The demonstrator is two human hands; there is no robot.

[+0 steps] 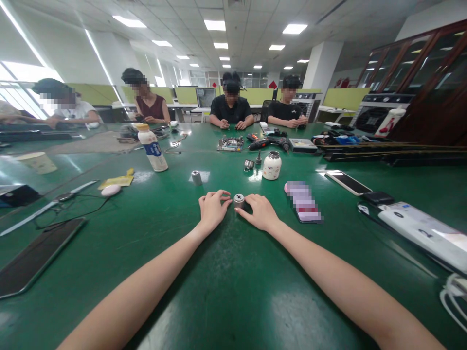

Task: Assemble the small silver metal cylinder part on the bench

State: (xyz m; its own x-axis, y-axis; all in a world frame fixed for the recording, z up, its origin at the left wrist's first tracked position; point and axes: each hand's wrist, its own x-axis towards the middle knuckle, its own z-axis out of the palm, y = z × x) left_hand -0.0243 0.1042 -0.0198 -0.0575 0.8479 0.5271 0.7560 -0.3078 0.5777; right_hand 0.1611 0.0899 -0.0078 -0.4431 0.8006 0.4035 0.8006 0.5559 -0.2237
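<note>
A small metal cylinder (239,200) stands upright on the green table (233,291) between my two hands. My right hand (260,212) rests on the table with its fingers curled round the cylinder's right side, touching it. My left hand (212,207) lies just left of the cylinder, fingers bent and pinched together, fingertips close to it; I cannot see anything in them. A second small metal cylinder (196,177) stands further back, and a white jar with a metal top (272,166) stands behind and to the right.
A white bottle (153,148), a circuit board (230,143), a power screwdriver (268,142), phones (348,182), a tablet (34,257), a power strip (423,231) and cables lie around. Several other people sit along the far edge.
</note>
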